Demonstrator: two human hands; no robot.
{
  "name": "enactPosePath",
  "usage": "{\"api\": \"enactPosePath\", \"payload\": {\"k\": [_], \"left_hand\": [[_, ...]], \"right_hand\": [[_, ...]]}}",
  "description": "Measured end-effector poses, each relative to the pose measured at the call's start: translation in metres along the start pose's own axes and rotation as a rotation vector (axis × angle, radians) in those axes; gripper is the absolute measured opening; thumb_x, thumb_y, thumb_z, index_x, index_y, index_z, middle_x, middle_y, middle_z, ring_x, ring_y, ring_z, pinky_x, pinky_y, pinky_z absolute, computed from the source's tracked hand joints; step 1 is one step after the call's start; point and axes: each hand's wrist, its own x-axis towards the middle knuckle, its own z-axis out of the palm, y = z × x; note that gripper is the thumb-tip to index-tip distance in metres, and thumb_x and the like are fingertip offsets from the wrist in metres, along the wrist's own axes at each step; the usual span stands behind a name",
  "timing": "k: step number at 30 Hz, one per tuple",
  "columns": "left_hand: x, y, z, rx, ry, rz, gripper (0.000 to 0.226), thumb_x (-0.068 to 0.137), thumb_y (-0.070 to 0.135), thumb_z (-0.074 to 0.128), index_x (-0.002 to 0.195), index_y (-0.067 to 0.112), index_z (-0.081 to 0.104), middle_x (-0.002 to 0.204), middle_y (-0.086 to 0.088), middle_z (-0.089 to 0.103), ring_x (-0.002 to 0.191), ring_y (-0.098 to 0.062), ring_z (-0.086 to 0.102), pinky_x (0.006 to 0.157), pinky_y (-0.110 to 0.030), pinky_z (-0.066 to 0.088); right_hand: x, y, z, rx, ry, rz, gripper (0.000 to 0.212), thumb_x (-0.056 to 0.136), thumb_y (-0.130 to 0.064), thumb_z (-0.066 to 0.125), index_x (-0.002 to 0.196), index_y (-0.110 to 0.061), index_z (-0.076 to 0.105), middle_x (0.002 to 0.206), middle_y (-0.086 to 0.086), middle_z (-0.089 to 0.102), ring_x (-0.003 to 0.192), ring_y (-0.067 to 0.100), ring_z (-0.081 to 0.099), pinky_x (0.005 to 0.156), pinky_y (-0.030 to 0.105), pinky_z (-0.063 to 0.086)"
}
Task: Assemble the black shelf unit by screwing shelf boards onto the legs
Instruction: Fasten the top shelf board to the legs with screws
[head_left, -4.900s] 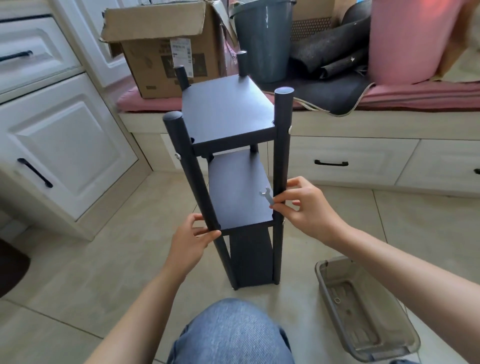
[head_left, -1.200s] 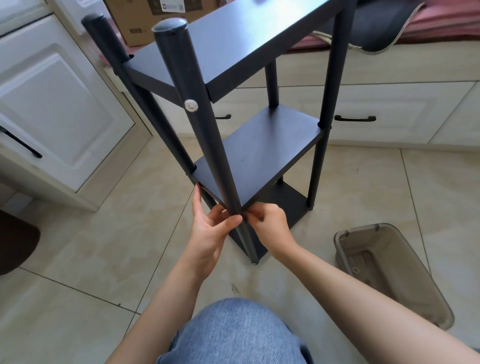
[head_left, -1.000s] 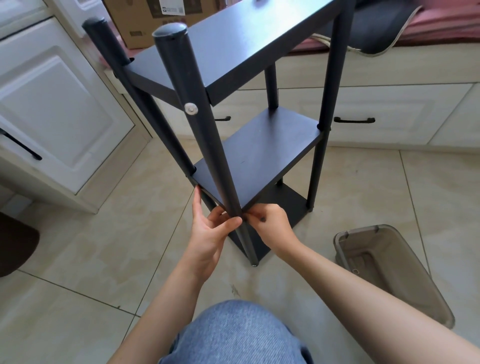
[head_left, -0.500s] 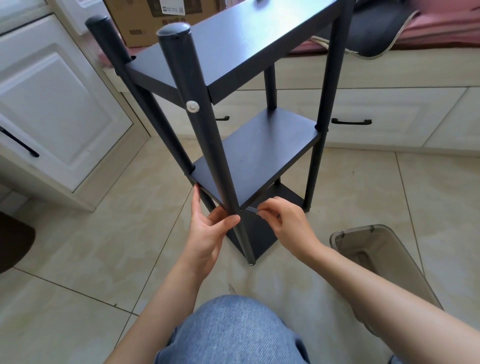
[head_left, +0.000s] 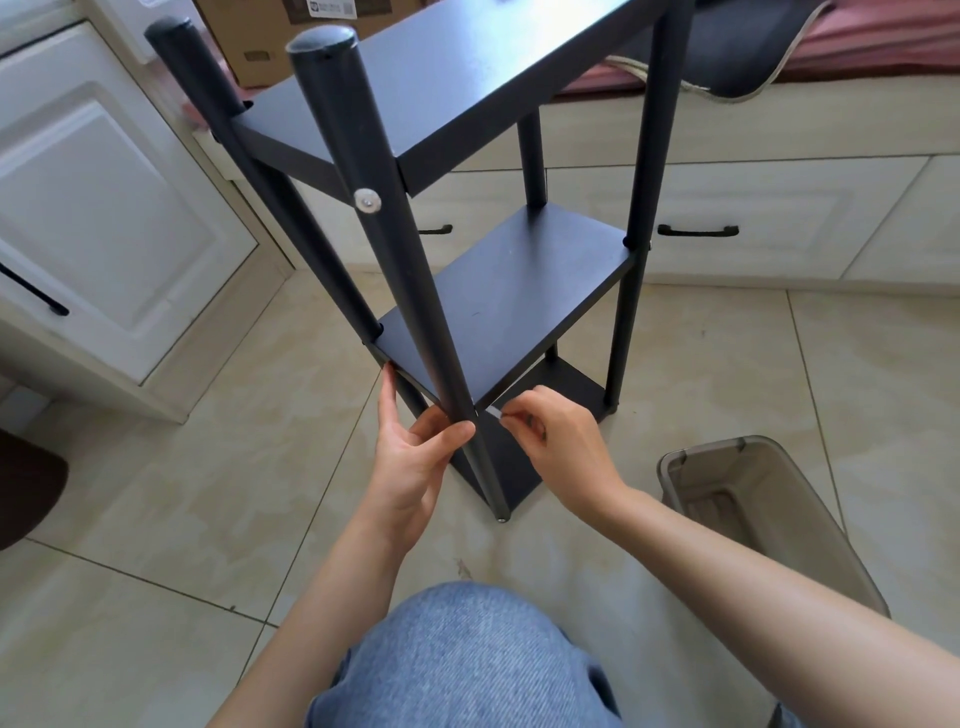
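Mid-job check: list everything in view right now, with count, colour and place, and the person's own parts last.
Shelf unit: one, black, upright on the floor, centre.
Shelf boards: three, black, fitted between the legs.
Legs: four, black.
Screw head: one, silver, on the near leg.
Small metal tool: one, silver, by the near leg at the middle board.
Bin: one, grey, floor at right.
Cardboard box: one, brown, top left.
Cabinets: white, black handles, left and behind.
Mat: dark, top right.
Knee: blue denim, bottom centre.
Left hand: gripping the near leg.
Right hand: fingers pinching the tool.
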Motion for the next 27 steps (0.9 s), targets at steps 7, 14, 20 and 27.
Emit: {"api": "enactPosePath", "payload": {"k": [7,14,20,27], "left_hand": [[0.000,0.000,-0.001,0.017,0.003,0.004,0.117,0.067,-0.003,0.074,0.157,0.043,0.014,0.116,-0.012,0.072,0.112,-0.023,0.069,0.099,-0.034,0.054],[0.004,0.000,-0.004,-0.006,0.005,0.001,0.120,0.067,-0.008,0.075,0.157,0.045,0.014,0.126,-0.020,0.064,0.108,-0.023,0.071,0.086,-0.028,0.057],[0.005,0.000,-0.005,-0.002,0.008,-0.002,0.123,0.067,-0.012,0.081,0.156,0.044,0.017,0.119,-0.017,0.068,0.111,-0.026,0.069,0.086,-0.029,0.058],[0.005,-0.001,-0.006,-0.009,0.019,-0.007,0.124,0.066,-0.012,0.081,0.156,0.044,0.018,0.110,-0.010,0.075,0.108,-0.021,0.069,0.086,-0.027,0.057]], "right_hand": [[0.003,0.001,0.018,-0.020,0.044,0.017,0.010,0.091,-0.016,0.068,0.097,-0.013,0.076,0.093,0.000,0.071,0.085,0.019,0.065,0.075,0.037,0.057],[0.008,-0.005,0.035,0.012,-0.034,0.044,0.018,0.095,-0.012,0.063,0.108,-0.012,0.075,0.104,0.003,0.073,0.093,0.024,0.068,0.085,0.036,0.058],[0.011,-0.003,0.035,0.047,-0.053,0.081,0.019,0.095,-0.013,0.062,0.109,-0.012,0.075,0.106,0.003,0.073,0.097,0.022,0.068,0.088,0.031,0.056],[0.001,0.012,0.012,0.230,0.065,0.210,0.009,0.091,-0.013,0.067,0.098,-0.012,0.074,0.091,-0.005,0.069,0.087,0.009,0.064,0.081,0.029,0.056]]}}
